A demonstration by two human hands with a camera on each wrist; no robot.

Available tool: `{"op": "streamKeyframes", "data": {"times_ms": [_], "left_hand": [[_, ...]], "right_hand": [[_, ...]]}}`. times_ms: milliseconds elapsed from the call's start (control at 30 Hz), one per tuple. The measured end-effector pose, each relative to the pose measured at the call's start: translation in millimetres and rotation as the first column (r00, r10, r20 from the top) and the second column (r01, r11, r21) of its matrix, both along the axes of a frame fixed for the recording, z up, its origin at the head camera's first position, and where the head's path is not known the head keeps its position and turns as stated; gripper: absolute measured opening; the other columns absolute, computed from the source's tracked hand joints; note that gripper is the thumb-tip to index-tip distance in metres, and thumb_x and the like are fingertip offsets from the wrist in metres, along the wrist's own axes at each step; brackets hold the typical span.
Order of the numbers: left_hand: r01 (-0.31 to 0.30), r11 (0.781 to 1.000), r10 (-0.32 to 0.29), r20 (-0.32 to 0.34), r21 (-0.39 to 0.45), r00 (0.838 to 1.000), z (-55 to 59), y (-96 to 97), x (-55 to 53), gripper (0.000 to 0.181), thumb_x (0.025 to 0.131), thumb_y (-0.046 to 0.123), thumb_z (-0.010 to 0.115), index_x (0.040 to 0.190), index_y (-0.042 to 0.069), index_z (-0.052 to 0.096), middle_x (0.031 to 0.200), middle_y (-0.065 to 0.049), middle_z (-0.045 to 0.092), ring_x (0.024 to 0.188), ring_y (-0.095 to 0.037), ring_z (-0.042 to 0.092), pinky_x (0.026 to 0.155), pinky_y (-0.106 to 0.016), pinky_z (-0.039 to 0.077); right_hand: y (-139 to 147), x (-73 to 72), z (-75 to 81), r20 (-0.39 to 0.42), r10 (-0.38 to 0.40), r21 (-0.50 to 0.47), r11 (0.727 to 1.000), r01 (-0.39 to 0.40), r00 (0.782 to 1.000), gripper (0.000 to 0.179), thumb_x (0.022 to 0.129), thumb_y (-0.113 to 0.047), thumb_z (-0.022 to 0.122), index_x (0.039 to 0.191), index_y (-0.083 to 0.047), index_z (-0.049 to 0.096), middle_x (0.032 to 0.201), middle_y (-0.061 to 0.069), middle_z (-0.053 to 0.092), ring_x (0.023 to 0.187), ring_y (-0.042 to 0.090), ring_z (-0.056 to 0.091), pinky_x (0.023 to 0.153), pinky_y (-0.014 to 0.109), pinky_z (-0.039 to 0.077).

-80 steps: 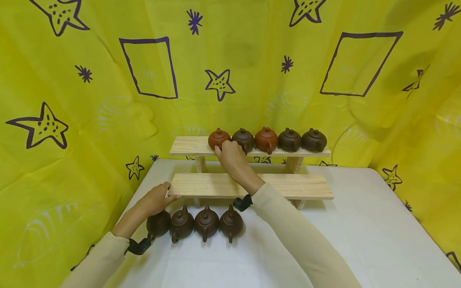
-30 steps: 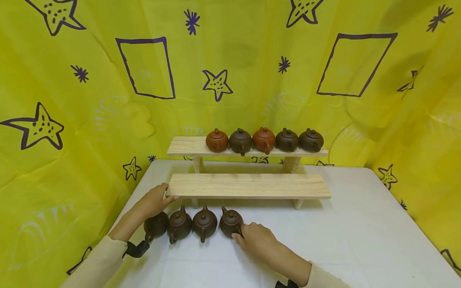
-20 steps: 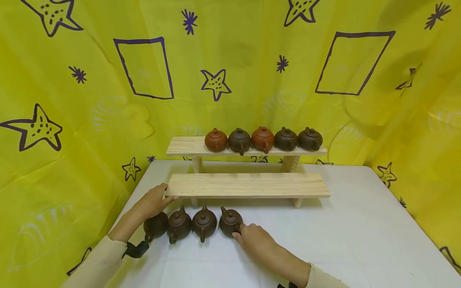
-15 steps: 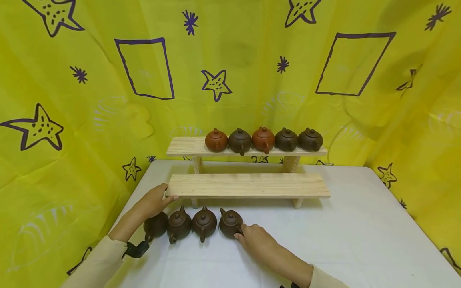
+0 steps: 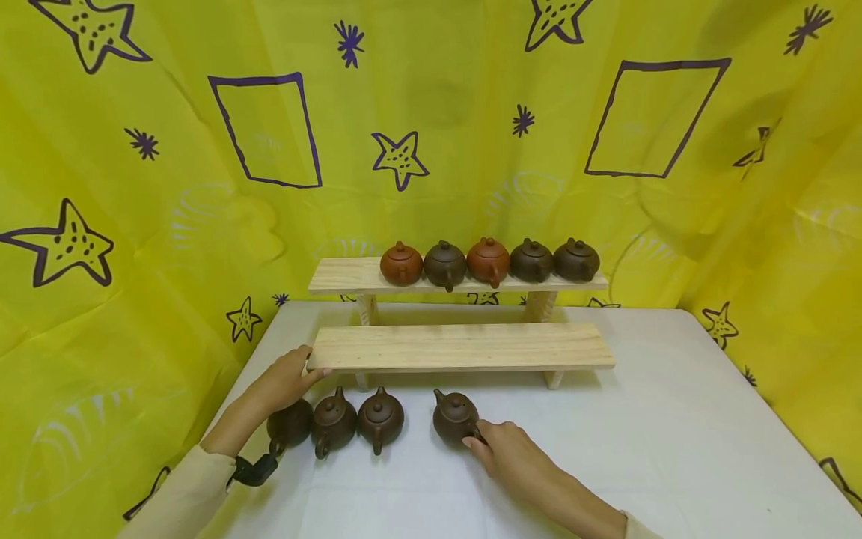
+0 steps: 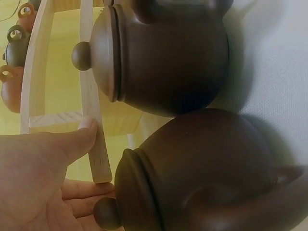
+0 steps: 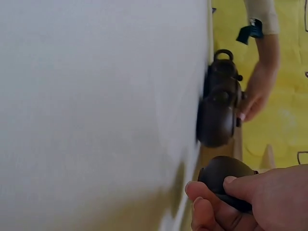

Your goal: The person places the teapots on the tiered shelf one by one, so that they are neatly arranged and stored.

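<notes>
By its handle my right hand (image 5: 521,457) pinches a dark brown teapot (image 5: 455,415), its spout turned toward the stand and slightly left. In the right wrist view thumb and fingers close round the handle side of this teapot (image 7: 222,175). My left hand (image 5: 283,382) grips the left end of the lower shelf (image 5: 465,348) of a wooden two-tier stand, thumb on the front edge. Beneath that hand a brown teapot (image 5: 289,425) is partly hidden. Two more brown teapots (image 5: 334,423) (image 5: 380,418) stand beside it on the white table, spouts toward the stand.
On the upper shelf (image 5: 346,275) several teapots stand in a row: a reddish one (image 5: 401,263) at the left, another reddish teapot (image 5: 488,260) in the middle, dark ones among them. A yellow patterned cloth (image 5: 431,90) encloses the white table (image 5: 673,419) at the back and sides.
My right hand has left the leftmost reddish teapot on the upper shelf, taken the rightmost brown teapot by its handle, and moved it right, away from the row. My left hand stays on the shelf.
</notes>
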State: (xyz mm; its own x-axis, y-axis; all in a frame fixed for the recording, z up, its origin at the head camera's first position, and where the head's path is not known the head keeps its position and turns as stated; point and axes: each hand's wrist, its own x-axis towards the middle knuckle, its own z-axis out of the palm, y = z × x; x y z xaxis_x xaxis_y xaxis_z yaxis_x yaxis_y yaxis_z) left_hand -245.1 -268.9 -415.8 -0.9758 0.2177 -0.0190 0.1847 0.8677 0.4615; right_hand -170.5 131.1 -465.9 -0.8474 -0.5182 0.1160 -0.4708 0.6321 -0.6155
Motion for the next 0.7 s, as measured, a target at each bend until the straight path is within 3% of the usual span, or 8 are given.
{"op": "streamKeyframes", "data": {"times_ms": [267,467,700], "left_hand": [[-0.004,1.0,0.004,0.02,-0.011,1.0,0.4,-0.2,-2.3,0.066,0.107,0.027,0.065,0.139,-0.025,0.042,0.135,-0.045,0.055,0.125,-0.053,0.059,0.102,-0.063,0.049],[-0.006,1.0,0.006,0.013,-0.022,1.0,-1.5,-0.6,-3.3,0.067,0.107,0.028,0.065,0.14,-0.025,0.042,0.135,-0.045,0.055,0.125,-0.053,0.059,0.102,-0.062,0.049],[0.001,1.0,-0.001,-0.001,-0.02,1.0,0.1,-2.3,-2.0,0.065,0.106,0.028,0.065,0.138,-0.025,0.043,0.132,-0.044,0.057,0.122,-0.053,0.06,0.101,-0.062,0.05]], "right_hand": [[35.4,-3.3,35.1,-0.066,-0.105,-0.013,0.994,0.105,0.992,0.029,0.111,-0.024,0.057,0.085,-0.012,0.059,0.061,-0.011,0.056,0.051,0.0,0.043,0.048,0.022,0.04],[66.8,-14.5,59.6,-0.129,-0.246,0.023,0.968,0.251,0.961,0.029,0.11,-0.021,0.059,0.083,-0.011,0.059,0.062,-0.009,0.058,0.052,0.005,0.046,0.051,0.025,0.041],[106.4,-35.4,71.6,-0.136,-0.347,0.084,0.929,0.36,0.928,0.035,0.113,-0.026,0.053,0.081,-0.01,0.058,0.065,-0.003,0.061,0.057,0.015,0.049,0.055,0.03,0.041]]}}
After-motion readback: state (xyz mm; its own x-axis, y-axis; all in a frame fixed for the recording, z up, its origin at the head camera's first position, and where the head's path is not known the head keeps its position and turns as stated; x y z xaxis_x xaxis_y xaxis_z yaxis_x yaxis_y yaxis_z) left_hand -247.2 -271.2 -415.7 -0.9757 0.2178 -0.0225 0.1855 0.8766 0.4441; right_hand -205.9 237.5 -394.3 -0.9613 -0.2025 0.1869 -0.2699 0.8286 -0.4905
